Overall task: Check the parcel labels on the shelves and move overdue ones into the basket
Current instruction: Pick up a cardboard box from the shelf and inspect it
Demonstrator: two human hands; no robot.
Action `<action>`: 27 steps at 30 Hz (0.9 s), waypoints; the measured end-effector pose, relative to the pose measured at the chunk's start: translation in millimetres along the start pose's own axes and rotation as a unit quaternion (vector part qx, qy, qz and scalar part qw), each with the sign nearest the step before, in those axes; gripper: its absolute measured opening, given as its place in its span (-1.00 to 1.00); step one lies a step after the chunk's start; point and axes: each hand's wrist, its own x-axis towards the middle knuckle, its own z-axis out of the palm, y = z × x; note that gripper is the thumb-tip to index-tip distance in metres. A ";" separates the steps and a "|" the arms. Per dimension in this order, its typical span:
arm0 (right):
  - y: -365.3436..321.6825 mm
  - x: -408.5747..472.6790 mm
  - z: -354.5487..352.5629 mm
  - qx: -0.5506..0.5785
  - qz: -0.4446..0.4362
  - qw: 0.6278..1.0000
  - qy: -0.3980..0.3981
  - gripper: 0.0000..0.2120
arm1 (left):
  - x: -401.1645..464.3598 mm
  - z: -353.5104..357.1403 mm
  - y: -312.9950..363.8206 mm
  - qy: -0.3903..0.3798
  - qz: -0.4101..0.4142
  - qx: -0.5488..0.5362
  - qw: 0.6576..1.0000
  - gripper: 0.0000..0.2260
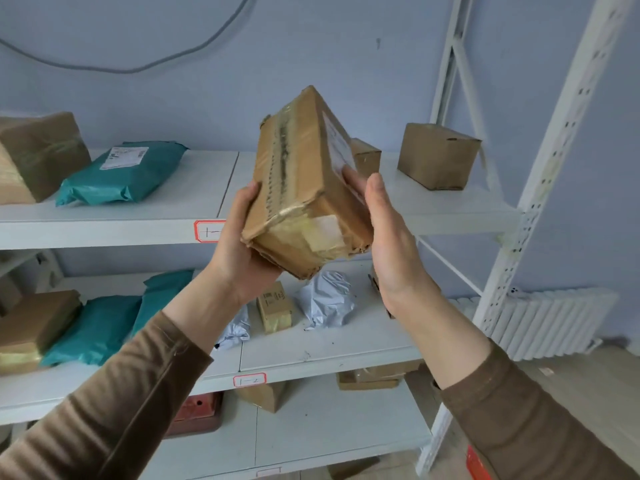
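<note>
Parcel [304, 188] tilted | left hand [239, 251] fingers grip it | right hand [391, 237] fingers straight, pressing its side

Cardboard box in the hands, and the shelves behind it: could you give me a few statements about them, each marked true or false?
1. The left hand and the right hand both touch the cardboard box. True.
2. A teal mailer bag with a white label lies on the top shelf. True.
3. The cardboard box rests on the top shelf. False: it is held tilted in the air, in front of the shelves.
4. The tags on the shelf edges are outlined in blue. False: each shelf tag is outlined in red.
5. A white radiator stands to the right of the rack. True.
</note>
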 end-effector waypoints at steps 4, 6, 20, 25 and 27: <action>6.3 -35.9 -13.4 -0.170 -0.141 0.974 0.041 -0.61 | -16.0 2.7 -29.1 0.028 -0.052 0.029 0.998 -0.58; 15.6 -51.3 -18.6 -0.225 -0.182 0.957 0.034 -0.56 | -24.1 1.8 -43.0 0.028 -0.059 0.045 0.997 -0.51; 103.4 -86.4 -37.6 -0.308 -0.299 0.903 0.008 0.02 | -54.8 -13.1 -49.2 0.021 0.101 0.248 0.963 -0.70; 83.9 -80.8 -22.9 -0.297 -0.228 0.927 0.018 0.00 | -56.8 -17.9 -51.1 -0.046 0.102 0.311 0.944 -0.36; 71.8 -80.1 -13.4 -0.284 -0.200 0.937 0.032 -0.03 | -58.4 -20.0 -53.4 -0.049 0.063 0.285 0.955 -0.10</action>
